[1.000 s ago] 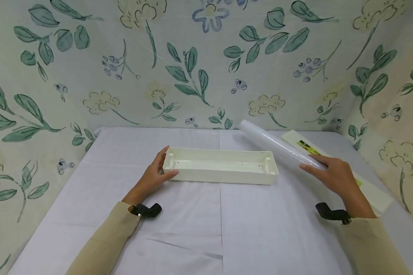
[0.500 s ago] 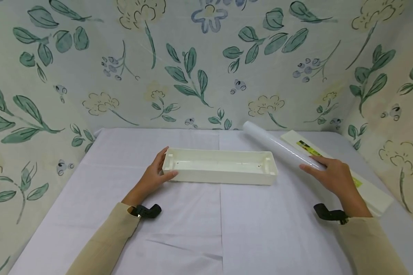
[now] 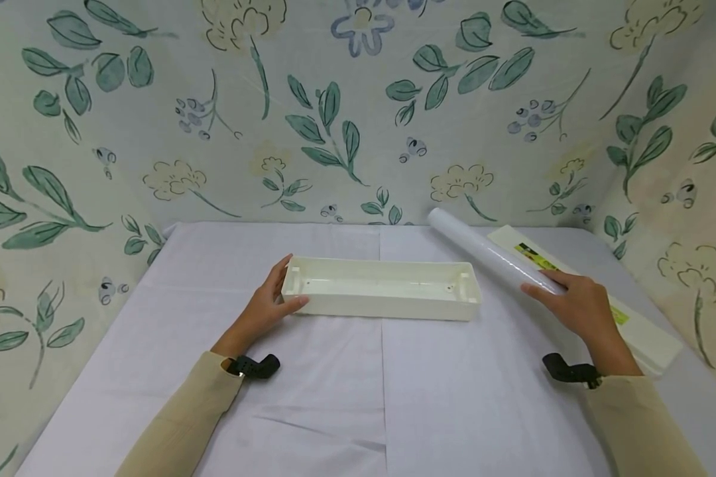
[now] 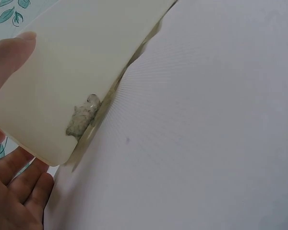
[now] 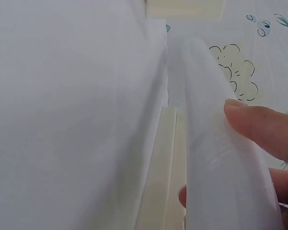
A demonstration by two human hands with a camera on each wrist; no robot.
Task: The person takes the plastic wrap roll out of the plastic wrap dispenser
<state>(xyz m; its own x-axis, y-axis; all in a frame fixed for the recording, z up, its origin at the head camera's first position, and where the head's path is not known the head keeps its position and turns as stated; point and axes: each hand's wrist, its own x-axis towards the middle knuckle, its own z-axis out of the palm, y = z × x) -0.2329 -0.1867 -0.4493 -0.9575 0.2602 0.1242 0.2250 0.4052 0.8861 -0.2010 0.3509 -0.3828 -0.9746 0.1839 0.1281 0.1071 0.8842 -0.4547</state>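
A long, cream open-topped plastic box sits mid-table in the head view, its hollow inside facing up. My left hand grips its left end, thumb on the front wall and fingers round the end. Close up in the left wrist view, the box wall has a small greyish patch near its lower edge. At the right, my right hand holds a roll of clear plastic wrap by its near end. The roll slants up to the left, and in the right wrist view the thumb presses its side.
Beneath and beside the roll, a long cream lid with a yellow-green label lies diagonally on the right of the table. White cloth covers the table. Floral fabric hangs behind and along both sides.
My right hand has shifted the roll slightly, its far end moving to the right. The left hand and the box have stayed nearly still.
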